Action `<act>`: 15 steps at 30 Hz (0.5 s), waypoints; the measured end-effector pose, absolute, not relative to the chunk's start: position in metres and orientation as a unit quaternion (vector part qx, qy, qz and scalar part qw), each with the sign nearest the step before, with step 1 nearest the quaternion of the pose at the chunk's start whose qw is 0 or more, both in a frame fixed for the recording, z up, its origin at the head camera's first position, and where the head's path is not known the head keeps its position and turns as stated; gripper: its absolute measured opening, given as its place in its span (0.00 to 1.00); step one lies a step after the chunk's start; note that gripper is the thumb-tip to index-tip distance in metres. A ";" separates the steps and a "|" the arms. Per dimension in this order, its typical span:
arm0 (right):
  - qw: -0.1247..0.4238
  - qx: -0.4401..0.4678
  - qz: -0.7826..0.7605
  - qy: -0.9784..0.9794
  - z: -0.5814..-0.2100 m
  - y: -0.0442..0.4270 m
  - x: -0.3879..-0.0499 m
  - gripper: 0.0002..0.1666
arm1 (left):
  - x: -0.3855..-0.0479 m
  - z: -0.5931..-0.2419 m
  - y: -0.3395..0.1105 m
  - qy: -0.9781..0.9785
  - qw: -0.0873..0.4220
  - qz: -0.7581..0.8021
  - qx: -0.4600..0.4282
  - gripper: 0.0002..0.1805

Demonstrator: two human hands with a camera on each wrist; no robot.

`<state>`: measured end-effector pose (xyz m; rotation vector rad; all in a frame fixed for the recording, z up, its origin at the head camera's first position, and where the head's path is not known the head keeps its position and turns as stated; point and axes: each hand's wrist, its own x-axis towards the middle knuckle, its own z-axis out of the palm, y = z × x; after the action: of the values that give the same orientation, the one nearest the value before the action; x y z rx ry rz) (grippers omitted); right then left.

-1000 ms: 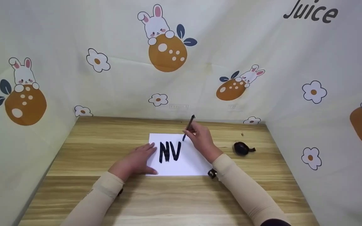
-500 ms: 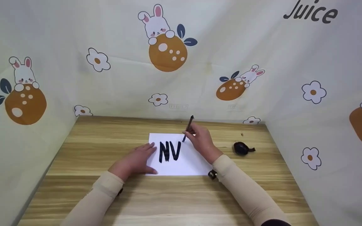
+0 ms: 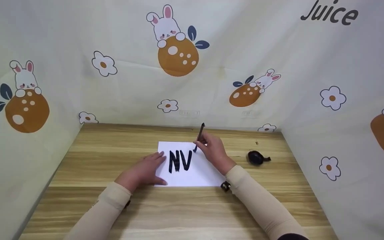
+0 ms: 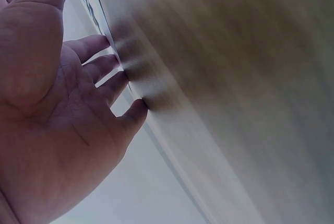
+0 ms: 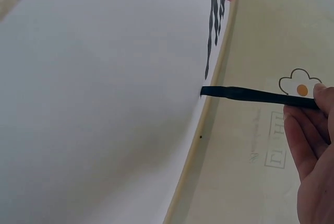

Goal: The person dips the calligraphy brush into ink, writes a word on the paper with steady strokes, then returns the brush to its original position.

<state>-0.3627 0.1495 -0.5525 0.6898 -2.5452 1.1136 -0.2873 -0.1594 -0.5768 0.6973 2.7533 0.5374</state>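
Standing steeply over the white sheet [image 3: 195,178], the black brush pen [image 3: 200,133] has its tip at the paper just right of the V [image 3: 189,160], level with that letter's upper end. Right wrist view: tip appears to touch the sheet, with a slight dark mark there; cannot separate mark from tip. Key relation: tip points down and a little toward the person's left, out ahead of the fingers; bare paper lies to its right and on the near side. Long axis leans, upper end away from the person and slightly right.

Right hand [image 3: 214,148] is the nearer one and has the pen. Grip: closed in a pinch, thumb against fingers, well above the tip. Wrist raised over the right part of the sheet, forearm entering from the near right.

Left hand [image 3: 147,170]: nothing held. Fingers spread and loosely extended at the sheet's left edge, thumb near the lower left corner, palm down.

Farther out: N [image 3: 171,162] left of the V; small round dark vessel [image 3: 256,157] on the table [image 3: 192,213], right of the sheet and apart from it, contents not readable. Printed cloth [image 3: 128,86] behind.
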 end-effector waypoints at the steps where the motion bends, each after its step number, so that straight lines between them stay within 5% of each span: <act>1: 0.138 0.238 0.386 -0.880 -0.553 0.150 -0.363 0.06 | -0.287 -0.577 -0.159 0.945 0.124 0.183 0.240 0.62; 15: 0.136 0.224 0.361 -0.895 -0.557 0.149 -0.362 0.07 | -0.287 -0.579 -0.160 0.947 0.123 0.176 0.239 0.62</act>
<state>-0.3619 0.1493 -0.5565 0.6501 -2.5924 1.0447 -0.2871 -0.1598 -0.5791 0.6985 2.7623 0.5120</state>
